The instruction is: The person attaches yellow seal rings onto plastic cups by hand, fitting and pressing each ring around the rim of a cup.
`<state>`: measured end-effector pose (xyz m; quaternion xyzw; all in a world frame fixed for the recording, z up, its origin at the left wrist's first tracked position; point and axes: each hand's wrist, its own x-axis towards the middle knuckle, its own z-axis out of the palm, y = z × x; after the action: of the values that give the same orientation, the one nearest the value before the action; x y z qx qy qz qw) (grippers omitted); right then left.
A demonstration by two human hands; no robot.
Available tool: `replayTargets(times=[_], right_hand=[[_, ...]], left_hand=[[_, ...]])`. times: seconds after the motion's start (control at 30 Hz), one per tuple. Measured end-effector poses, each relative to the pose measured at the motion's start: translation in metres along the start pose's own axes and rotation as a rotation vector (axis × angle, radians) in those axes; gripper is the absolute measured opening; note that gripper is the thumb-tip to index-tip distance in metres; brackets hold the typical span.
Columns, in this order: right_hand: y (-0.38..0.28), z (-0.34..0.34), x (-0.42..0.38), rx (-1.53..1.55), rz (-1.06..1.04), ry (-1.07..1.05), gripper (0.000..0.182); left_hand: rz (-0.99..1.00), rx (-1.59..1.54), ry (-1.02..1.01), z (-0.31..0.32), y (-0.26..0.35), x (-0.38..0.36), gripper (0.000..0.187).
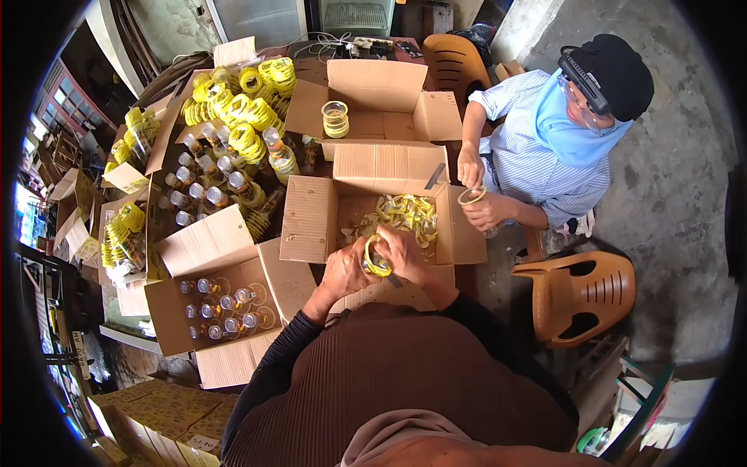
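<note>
Both my hands are together over the near side of an open cardboard box (309,222). My left hand (345,270) wraps around a clear cup with a yellow rim (377,257). The fingers of my right hand (403,253) are pressed to the same cup's yellow rim. Yellow rings and strips (410,215) lie in the box just beyond my hands. Behind it, a clear jar with yellow bands (335,119) stands in another open box (376,75).
A co-worker (545,148) at the right holds a cup (471,196). Stacked cups and yellow rings (249,117) fill the far left. Several clear cups stand in a box (173,317) at near left. An orange chair (580,296) is at right.
</note>
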<state>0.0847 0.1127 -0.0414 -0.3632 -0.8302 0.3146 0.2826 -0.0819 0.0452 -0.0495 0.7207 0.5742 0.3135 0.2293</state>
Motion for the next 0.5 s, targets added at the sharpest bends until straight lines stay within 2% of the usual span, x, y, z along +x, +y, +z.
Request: replayTargets(times=[0.03,0.1,0.13,0.17,0.23,0.27,0.3,0.37,0.4,0.43,0.5], right_hand=[[0.005,0.008,-0.003,0.002,0.003,-0.003,0.017],[0.014,0.021,-0.003,0.187,0.188,0.168,0.016],[0.012,0.021,0.0,0.095,-0.014,0.289,0.017],[0.023,0.03,-0.002,0.095,-0.011,0.292,0.017],[0.046,0.047,0.001,0.043,0.016,0.448,0.018],[0.045,0.053,0.001,0.48,0.288,0.496,0.025],[0.046,0.051,0.004,0.478,0.284,0.498,0.025],[0.051,0.045,0.011,1.058,0.832,0.624,0.029],[0.092,0.053,0.007,1.013,0.693,0.737,0.028],[0.111,0.048,0.005,0.847,0.637,0.782,0.026],[0.11,0.018,0.006,0.604,0.656,0.451,0.03]], left_hand=[[-0.004,-0.002,-0.002,0.002,0.002,-0.002,0.058],[0.023,0.03,0.103,0.005,0.005,-0.002,0.06],[0.044,0.047,0.173,0.013,0.003,-0.003,0.057],[0.045,0.046,0.168,0.017,0.002,-0.003,0.057],[0.061,0.06,0.288,0.023,0.003,0.003,0.054],[0.016,0.032,0.282,0.027,0.004,0.004,0.052],[0.02,0.032,0.284,0.027,0.004,0.004,0.052],[0.131,0.092,0.378,0.026,0.004,0.001,0.048],[0.158,0.098,0.346,0.027,0.0,-0.005,0.064],[0.16,0.099,0.349,0.03,-0.004,-0.006,0.064],[0.282,0.169,0.446,0.032,-0.011,-0.009,0.088]])
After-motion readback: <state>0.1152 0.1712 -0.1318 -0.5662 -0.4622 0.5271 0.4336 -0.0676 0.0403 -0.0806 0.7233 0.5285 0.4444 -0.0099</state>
